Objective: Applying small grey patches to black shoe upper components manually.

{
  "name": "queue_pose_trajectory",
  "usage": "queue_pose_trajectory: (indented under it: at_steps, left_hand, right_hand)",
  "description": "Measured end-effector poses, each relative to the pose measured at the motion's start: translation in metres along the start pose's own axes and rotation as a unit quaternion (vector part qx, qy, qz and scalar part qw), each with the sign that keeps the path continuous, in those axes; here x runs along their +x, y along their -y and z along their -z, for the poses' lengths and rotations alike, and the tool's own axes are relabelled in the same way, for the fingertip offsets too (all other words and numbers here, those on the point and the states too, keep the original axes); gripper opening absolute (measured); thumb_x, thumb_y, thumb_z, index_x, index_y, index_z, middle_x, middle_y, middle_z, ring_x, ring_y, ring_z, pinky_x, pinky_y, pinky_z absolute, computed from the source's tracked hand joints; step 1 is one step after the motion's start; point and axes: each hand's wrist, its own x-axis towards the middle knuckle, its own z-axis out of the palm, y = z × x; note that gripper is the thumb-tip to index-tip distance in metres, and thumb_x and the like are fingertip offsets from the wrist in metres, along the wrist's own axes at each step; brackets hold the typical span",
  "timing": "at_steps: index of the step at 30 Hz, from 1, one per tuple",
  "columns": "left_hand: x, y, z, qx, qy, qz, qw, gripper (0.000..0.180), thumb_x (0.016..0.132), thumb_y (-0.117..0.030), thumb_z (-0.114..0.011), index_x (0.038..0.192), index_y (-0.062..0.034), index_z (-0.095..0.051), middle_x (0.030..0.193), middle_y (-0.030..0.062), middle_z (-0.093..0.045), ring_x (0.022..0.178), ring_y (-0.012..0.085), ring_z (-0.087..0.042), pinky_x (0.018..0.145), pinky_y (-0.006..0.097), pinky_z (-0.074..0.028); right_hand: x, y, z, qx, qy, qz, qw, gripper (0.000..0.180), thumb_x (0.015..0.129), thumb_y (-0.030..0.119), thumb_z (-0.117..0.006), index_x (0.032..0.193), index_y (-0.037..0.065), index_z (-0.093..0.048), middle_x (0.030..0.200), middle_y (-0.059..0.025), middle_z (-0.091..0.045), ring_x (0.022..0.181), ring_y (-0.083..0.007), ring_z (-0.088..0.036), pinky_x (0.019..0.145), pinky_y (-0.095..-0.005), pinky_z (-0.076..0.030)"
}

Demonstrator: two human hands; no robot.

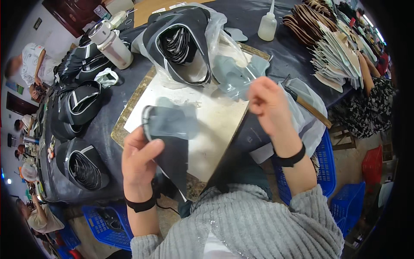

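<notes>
My left hand point(139, 162) grips a flat black shoe-upper piece point(172, 146) with a white edge line; a grey fabric patch lies on its upper part. My right hand point(266, 103) is raised over the pale work board point(211, 125), its fingers pinched on a thin grey fabric piece point(235, 80) that looks blurred. Both wrists wear black bands. Just behind the board, a clear plastic bag holds a curled stack of black upper pieces point(181, 45).
A hammer point(308, 105) lies at the board's right. A white tumbler point(111, 43) and squeeze bottle point(267, 26) stand on the dark table. Rolled black stacks point(82, 164) lie left, tan and white cut pieces point(336, 47) right. Blue crates point(327, 164) sit below. Other people sit around.
</notes>
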Motion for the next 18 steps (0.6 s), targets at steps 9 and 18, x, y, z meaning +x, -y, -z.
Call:
queue_pose_trajectory:
  at_steps: [9, 18]
  left_hand:
    - [-0.015, 0.001, 0.052, -0.004, -0.099, -0.081, 0.992, 0.046, 0.078, -0.012, -0.061, 0.116, 0.0066, -0.045, 0.110, 0.0142, -0.056, 0.098, 0.0225, -0.057, 0.088, 0.033, -0.044]
    - [-0.003, 0.002, 0.019, 0.128, 0.040, -0.015, 0.991, 0.037, 0.076, -0.013, -0.063, 0.107, 0.0062, -0.054, 0.098, 0.0075, -0.060, 0.088, 0.0143, -0.056, 0.080, 0.026, -0.043]
  right_hand:
    - [-0.056, 0.074, 0.123, -0.322, -0.283, 0.422, 0.799, 0.006, 0.090, 0.005, -0.048, 0.083, 0.003, -0.049, 0.067, -0.0047, -0.053, 0.055, -0.0106, -0.048, 0.052, -0.0212, -0.038]
    - [-0.058, -0.026, 0.283, -0.834, 0.096, -0.287, 0.462, 0.014, 0.061, 0.016, -0.059, 0.061, 0.003, -0.064, 0.062, -0.0183, -0.060, 0.061, -0.0326, -0.062, 0.062, -0.0404, -0.050]
